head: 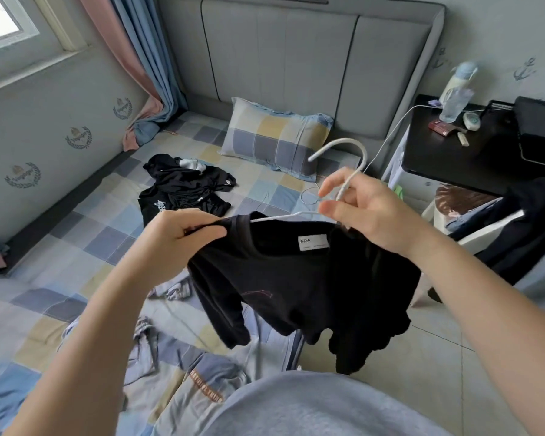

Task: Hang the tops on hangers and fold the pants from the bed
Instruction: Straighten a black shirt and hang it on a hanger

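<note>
**Black top half seated on the hanger, left shoulder still to be settled**

The neck of a white hanger [343, 180] is pinched between thumb and fingers of the right hand [365, 212], with the hook curving up and away toward the pillow [277, 136]. The left hand [180, 234] is closed on the shoulder seam of the black top [296, 287], the fabric bunched between thumb and forefinger. The garment is held in the air over the edge of the bed [76, 247], its collar and label turned toward the camera, its body and sleeves hanging down.

The hanger's long axis runs roughly left to right between the two hands, tilted slightly, with one white arm showing bare above the collar on the left side. The right end is hidden under fabric and hand, so its seating cannot be told. The bare arm lies just beside the left hand, which is the nearer one; the coming move is judged to be a pull of that shoulder outward and over the arm's tip.

Further clothing is left on the bed: a dark pile [183, 190] well beyond the hands, and light garments [183, 366] near the person.
</note>
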`<state>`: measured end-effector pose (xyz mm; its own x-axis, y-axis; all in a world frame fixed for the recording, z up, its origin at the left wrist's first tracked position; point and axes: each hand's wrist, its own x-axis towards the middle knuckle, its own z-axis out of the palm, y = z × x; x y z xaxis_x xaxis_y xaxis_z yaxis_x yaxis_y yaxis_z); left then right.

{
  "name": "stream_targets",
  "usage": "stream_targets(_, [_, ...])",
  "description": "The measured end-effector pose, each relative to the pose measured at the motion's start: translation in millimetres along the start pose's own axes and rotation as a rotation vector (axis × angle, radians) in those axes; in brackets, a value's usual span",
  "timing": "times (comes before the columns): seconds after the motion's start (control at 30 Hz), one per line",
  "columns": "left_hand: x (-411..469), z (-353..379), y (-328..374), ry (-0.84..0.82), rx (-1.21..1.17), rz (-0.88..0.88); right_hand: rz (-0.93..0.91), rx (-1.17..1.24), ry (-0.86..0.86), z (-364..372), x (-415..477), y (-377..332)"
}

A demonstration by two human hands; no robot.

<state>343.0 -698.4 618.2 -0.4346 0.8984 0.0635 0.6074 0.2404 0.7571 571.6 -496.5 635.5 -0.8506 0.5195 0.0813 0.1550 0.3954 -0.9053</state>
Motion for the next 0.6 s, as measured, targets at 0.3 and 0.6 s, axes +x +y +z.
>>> stream_targets(0.3, [-2.0,8.6,3.6,0.051,-0.031,0.096,0.04,-0.174,0.035,-3.3,-4.4,-9.4])
stream_targets(0.6, [-4.4,22.5,-24.8,0.195,0.03,-0.113,-0.08,-0.133,0.163,-7.1,-8.5,-12.8])
